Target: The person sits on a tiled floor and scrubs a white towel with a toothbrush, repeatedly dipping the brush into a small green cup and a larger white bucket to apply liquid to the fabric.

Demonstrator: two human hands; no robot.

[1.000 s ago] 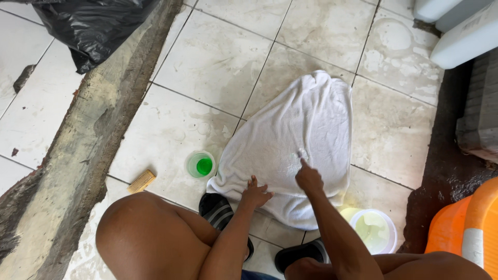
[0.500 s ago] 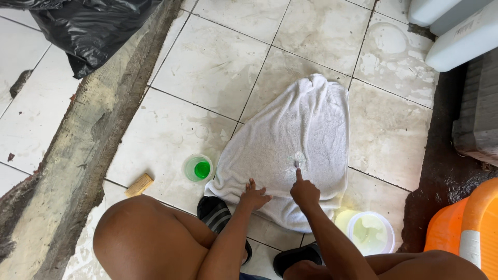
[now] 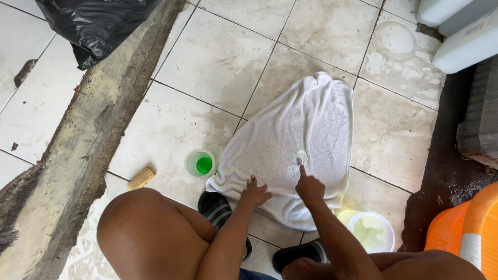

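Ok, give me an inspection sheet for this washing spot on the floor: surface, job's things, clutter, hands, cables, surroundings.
Surface: pale floor tiles, wet and stained, dark grout lines.
Job's things: white towel spread flat on the tiles, with a small foamy patch near its middle.
Clutter: small cup of green liquid left of the towel; tan brush further left; white tub at the towel's near right corner.
Hands: left hand pressed flat on the towel's near edge; right hand with forefinger pointing into the foamy patch.
Cables: nothing seen.
Surroundings: rough concrete kerb at left, black plastic bag above it, white jugs top right, orange container bottom right.
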